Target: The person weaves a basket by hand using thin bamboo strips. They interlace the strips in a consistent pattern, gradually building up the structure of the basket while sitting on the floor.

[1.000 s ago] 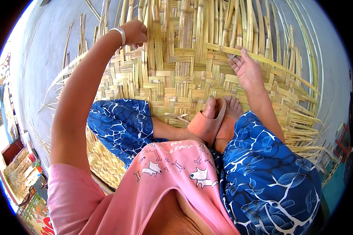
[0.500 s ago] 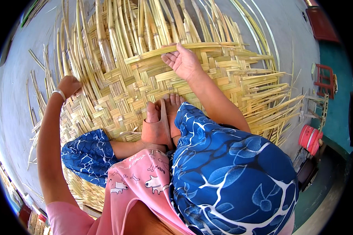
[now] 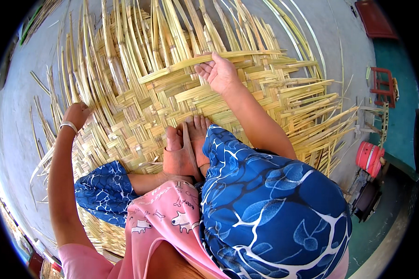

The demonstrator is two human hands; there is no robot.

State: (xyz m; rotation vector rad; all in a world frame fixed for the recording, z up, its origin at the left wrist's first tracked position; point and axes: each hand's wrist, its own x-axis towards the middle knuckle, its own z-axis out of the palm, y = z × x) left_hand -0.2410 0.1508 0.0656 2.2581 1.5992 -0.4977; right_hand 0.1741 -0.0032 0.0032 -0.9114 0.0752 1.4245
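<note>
A mat of split cane strips (image 3: pixel 139 128) lies under me, woven near my feet, its loose strips fanning out at the far side and the right. My right hand (image 3: pixel 221 74) holds a long yellow-green cane strip (image 3: pixel 170 69), its thumb on top and fingers curled. This strip lies crosswise over the weave, at the base of the far upright strips (image 3: pixel 158 32). At the mat's left side my left hand (image 3: pixel 77 114), with a bangle on its wrist, is closed beside the loose strips. What its fingers grip is hidden.
My bare feet (image 3: pixel 186 137), one with an orange support band, rest on the mat. Grey floor (image 3: pixel 18 111) surrounds it. At the right are a red container (image 3: pixel 369 158), a small red stool (image 3: pixel 382 87) and a dark red object (image 3: pixel 376 19). More strips lie far left.
My left hand has moved slightly down and left, still closed. The right hand keeps hold of the crosswise strip, nearly in place. The whole view has shifted a little.
</note>
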